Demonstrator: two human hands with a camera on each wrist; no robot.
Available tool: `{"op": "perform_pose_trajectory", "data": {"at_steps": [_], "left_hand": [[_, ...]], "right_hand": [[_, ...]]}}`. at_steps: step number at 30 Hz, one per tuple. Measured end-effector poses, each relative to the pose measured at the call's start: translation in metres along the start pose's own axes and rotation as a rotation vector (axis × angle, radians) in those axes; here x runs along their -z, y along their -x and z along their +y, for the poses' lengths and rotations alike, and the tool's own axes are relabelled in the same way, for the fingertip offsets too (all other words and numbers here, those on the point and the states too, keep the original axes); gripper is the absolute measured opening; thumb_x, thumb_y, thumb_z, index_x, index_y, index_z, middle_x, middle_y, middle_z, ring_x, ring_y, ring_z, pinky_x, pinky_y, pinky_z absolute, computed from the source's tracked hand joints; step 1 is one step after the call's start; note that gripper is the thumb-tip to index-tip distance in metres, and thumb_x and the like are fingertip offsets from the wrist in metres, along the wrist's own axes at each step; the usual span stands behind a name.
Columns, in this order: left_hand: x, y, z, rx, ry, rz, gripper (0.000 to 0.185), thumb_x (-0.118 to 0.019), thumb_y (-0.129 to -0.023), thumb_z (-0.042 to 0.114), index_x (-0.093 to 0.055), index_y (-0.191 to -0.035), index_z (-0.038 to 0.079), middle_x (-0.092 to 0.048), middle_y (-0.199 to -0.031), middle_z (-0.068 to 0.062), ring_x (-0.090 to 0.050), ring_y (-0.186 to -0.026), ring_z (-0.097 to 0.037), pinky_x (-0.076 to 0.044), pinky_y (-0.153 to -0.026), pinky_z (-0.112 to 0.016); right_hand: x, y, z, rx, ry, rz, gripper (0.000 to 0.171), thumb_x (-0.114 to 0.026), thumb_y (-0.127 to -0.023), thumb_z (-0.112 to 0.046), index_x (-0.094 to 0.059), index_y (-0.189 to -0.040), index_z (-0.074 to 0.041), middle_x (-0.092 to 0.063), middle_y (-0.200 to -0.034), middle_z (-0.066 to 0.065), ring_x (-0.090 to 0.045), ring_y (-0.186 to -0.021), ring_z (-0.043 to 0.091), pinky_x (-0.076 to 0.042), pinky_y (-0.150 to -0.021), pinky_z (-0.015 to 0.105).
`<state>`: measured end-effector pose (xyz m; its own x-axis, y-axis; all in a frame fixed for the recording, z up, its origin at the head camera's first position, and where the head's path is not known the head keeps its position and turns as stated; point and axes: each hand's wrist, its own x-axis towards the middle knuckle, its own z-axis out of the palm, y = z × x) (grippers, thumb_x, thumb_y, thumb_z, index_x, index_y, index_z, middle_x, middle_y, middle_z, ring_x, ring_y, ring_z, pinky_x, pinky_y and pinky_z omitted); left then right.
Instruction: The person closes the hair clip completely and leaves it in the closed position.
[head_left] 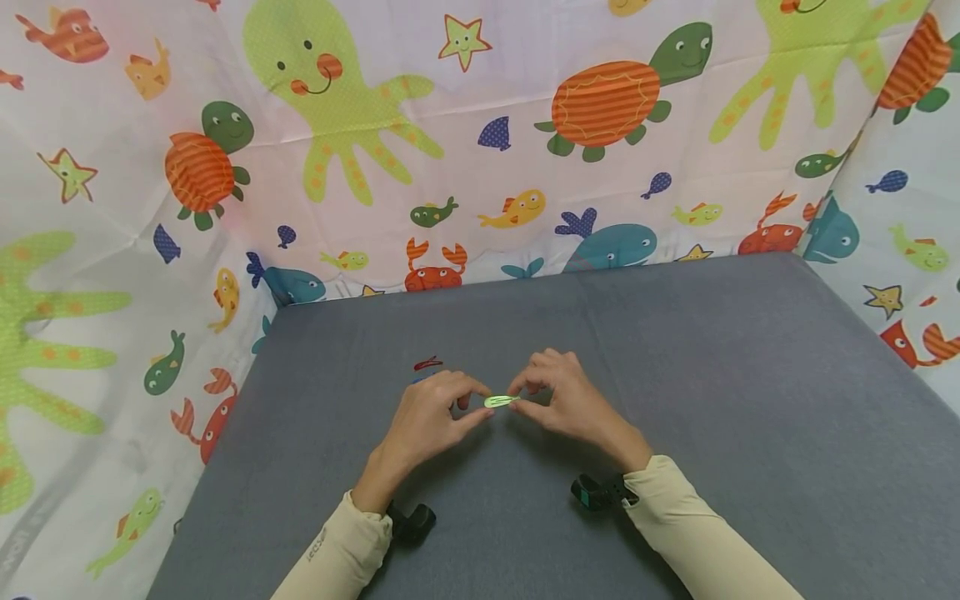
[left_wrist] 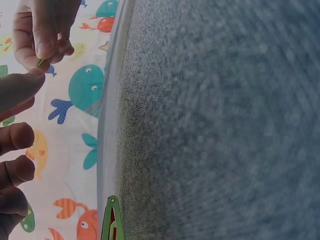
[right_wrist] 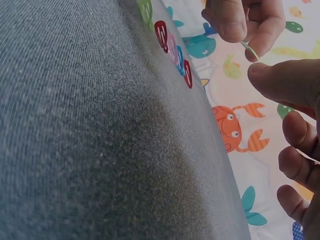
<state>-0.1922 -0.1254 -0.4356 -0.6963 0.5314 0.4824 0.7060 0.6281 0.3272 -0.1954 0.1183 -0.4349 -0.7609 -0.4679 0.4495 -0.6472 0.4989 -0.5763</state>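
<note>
A small light-green hair clip (head_left: 501,401) hangs just above the grey table (head_left: 712,375), held at both ends. My left hand (head_left: 482,403) pinches its left end between thumb and forefinger. My right hand (head_left: 518,399) pinches its right end the same way. In the left wrist view the clip (left_wrist: 39,63) shows only as a thin green sliver between the fingertips of both hands. The right wrist view also shows the clip (right_wrist: 250,50) edge-on between the two hands.
More hair clips lie on the table behind my left hand: a red one (head_left: 428,364), and in the right wrist view a row of red (right_wrist: 161,36), pink (right_wrist: 171,47) and blue (right_wrist: 180,60) ones. Sea-animal patterned cloth (head_left: 480,167) walls the table's far and side edges.
</note>
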Motion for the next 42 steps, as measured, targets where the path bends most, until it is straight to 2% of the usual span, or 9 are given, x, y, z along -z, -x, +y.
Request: {"op": "perform_pose_trajectory", "data": {"at_steps": [9, 15, 20, 33, 42], "left_hand": [[-0.001, 0.000, 0.002, 0.022, 0.004, -0.030, 0.015, -0.084, -0.085, 0.026, -0.078, -0.099, 0.023, -0.059, -0.073, 0.007, -0.047, -0.065, -0.005, -0.038, -0.059, -0.019], [-0.003, 0.000, 0.005, 0.082, 0.022, -0.081, 0.013, -0.083, -0.086, 0.025, -0.078, -0.098, 0.024, -0.058, -0.072, 0.011, -0.050, -0.063, -0.004, -0.039, -0.059, -0.019], [-0.008, 0.001, 0.007, 0.129, 0.023, -0.113, 0.010, -0.083, -0.086, 0.025, -0.078, -0.095, 0.024, -0.057, -0.069, 0.014, -0.044, -0.059, 0.002, -0.037, -0.056, -0.019], [-0.020, 0.003, 0.010, 0.267, 0.075, -0.189, 0.007, -0.082, -0.087, 0.023, -0.078, -0.091, 0.022, -0.055, -0.064, 0.015, -0.044, -0.053, 0.002, -0.036, -0.051, -0.019], [-0.024, 0.004, 0.016, 0.291, 0.074, -0.199, 0.008, -0.084, -0.085, 0.023, -0.078, -0.089, 0.021, -0.057, -0.064, 0.013, -0.044, -0.053, 0.000, -0.035, -0.051, -0.021]], "right_hand": [[-0.002, 0.002, 0.003, -0.005, -0.009, -0.010, 0.015, -0.088, -0.079, -0.014, -0.078, -0.089, -0.020, -0.065, -0.082, 0.001, -0.051, -0.077, 0.024, -0.025, -0.078, 0.035], [-0.002, 0.003, 0.005, -0.028, -0.002, -0.052, 0.013, -0.087, -0.081, -0.016, -0.078, -0.088, -0.021, -0.065, -0.083, 0.002, -0.052, -0.080, 0.016, -0.027, -0.079, 0.035], [-0.002, 0.004, 0.003, -0.050, 0.023, -0.098, 0.011, -0.086, -0.083, -0.017, -0.077, -0.087, -0.022, -0.063, -0.082, -0.001, -0.052, -0.080, 0.015, -0.027, -0.079, 0.034], [-0.010, 0.007, 0.005, -0.073, 0.087, -0.156, 0.011, -0.086, -0.083, -0.019, -0.076, -0.087, -0.022, -0.062, -0.081, -0.005, -0.047, -0.078, 0.008, -0.028, -0.078, 0.032], [-0.014, 0.008, 0.008, -0.074, 0.093, -0.177, 0.014, -0.087, -0.081, -0.019, -0.076, -0.087, -0.023, -0.063, -0.082, -0.006, -0.048, -0.079, 0.008, -0.028, -0.078, 0.032]]}}
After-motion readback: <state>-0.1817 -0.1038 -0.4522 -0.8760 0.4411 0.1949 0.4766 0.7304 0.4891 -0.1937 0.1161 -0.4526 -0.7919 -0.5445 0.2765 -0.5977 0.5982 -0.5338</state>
